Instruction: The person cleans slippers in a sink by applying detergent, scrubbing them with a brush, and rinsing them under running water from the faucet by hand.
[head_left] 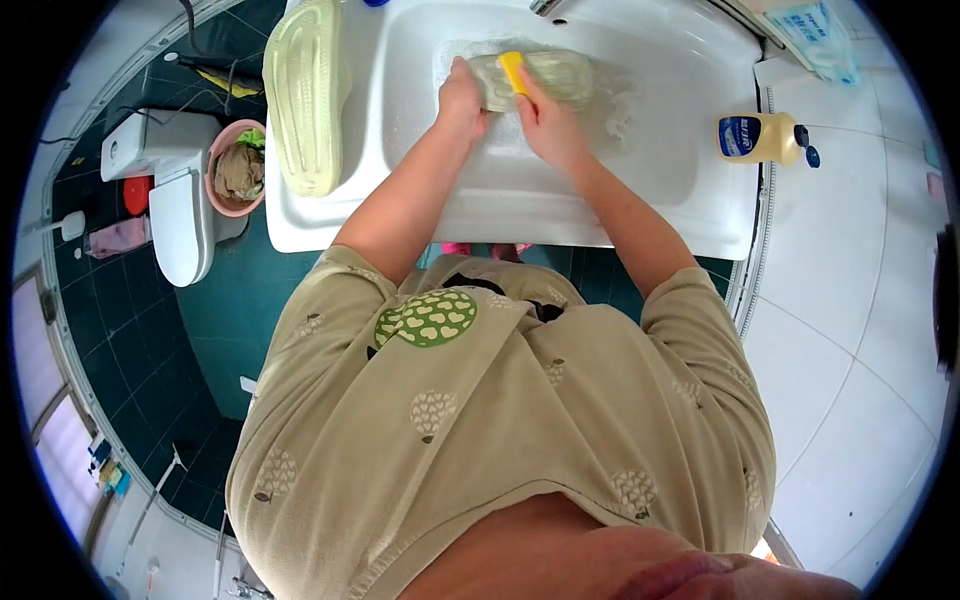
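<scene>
In the white sink basin [680, 190] a pale green slipper [565, 78] lies sideways among suds, its grooved sole facing up. My left hand [463, 103] grips its left end, with the fingers partly hidden. Closed round a yellow scrubbing brush [513, 72], my right hand [548, 122] presses it on the middle of the sole; the bristles are hidden. A second pale green slipper [305, 100] rests sole up on the sink's left ledge, apart from both hands.
A faucet [545, 6] juts over the basin's back edge. Right of the sink stands a yellowish bottle [765, 138] with a blue label. On the left are a white toilet [180, 225] and a pink basin [212, 175] holding cloths. A clear plastic packet [812, 38] lies at the back right.
</scene>
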